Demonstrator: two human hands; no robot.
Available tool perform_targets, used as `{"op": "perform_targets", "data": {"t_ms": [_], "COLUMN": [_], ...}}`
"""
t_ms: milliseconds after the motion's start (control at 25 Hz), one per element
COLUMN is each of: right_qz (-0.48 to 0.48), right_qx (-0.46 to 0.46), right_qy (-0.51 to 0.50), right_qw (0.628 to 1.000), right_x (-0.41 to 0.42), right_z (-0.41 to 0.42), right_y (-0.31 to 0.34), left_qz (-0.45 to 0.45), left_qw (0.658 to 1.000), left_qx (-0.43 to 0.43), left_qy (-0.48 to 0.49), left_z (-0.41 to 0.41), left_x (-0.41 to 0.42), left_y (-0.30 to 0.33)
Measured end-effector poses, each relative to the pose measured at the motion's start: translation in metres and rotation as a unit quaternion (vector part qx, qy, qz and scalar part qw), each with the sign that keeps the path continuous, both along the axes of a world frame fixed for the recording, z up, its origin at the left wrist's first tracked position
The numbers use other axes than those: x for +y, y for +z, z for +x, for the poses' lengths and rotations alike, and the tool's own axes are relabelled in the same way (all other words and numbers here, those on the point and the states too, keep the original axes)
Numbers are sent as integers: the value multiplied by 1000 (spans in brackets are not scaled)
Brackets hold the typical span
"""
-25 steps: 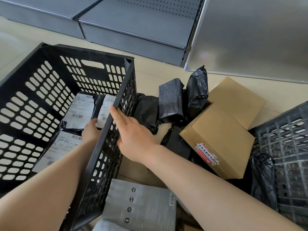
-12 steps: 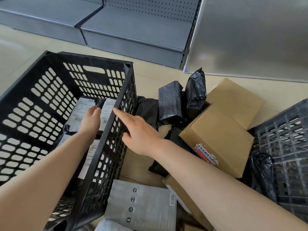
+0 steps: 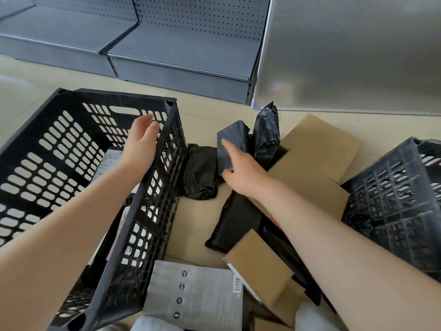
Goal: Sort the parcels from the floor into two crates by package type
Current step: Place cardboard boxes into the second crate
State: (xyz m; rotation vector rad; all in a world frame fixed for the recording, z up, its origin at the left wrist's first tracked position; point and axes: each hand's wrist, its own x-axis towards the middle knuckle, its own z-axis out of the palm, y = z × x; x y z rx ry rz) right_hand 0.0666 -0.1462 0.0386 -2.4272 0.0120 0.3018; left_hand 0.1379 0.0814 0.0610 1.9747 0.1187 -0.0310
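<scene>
Parcels on floor between crates: black crinkled plastic bags, tan cardboard boxes. Right hand, fingers spread, touches upright black bag. Left hand loose and empty over perforated black left crate. Right crate dark lattice plastic.

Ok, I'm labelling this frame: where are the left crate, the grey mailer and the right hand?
left crate (image 3: 170, 130): head view, right rim.
grey mailer (image 3: 205, 297): head view, middle of its face.
right hand (image 3: 241, 173): head view, back of hand.
</scene>
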Motion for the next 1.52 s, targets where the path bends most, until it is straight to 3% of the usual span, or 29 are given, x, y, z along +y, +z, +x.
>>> {"op": "perform_targets", "data": {"t_ms": [120,320,480,560,720,800,880,1120,1320,1520], "right_qz": [-13,-26,-82,-49,53,85,108,38,107,221], "right_qx": [26,58,144,169,233,315,353,330,363,333], "right_qy": [-69,-172,-219,-261,-388,-432,-447,-427,-462,-506], "right_qw": [997,983,962,949,890,841,815,841,802,764], "right_x": [-52,-131,-184,-202,-218,-210,-203,-202,-197,-201], "right_z": [-4,-31,-73,-91,-114,-117,-114,-105,-110,-121], "right_y": [-4,-6,-28,-42,-76,-82,-84,-86,-88,-90], "left_qz": [75,161,246,259,236,232,235,168,175,163], "left_qw": [992,963,929,921,911,912,914,908,886,882], "left_qx": [-66,-52,34,93,164,163,158,220,267,247], "left_qy": [-83,-209,-275,-275,-294,-297,-291,-316,-337,-366], "left_z": [0,-9,-7,-12,-38,-47,-49,-49,-48,-50], "left_x": [-29,-85,-132,-154,-184,-188,-188,-191,-187,-185], "left_y": [5,-2,-18,-30,-64,-79,-88,-94,-94,-89]}}
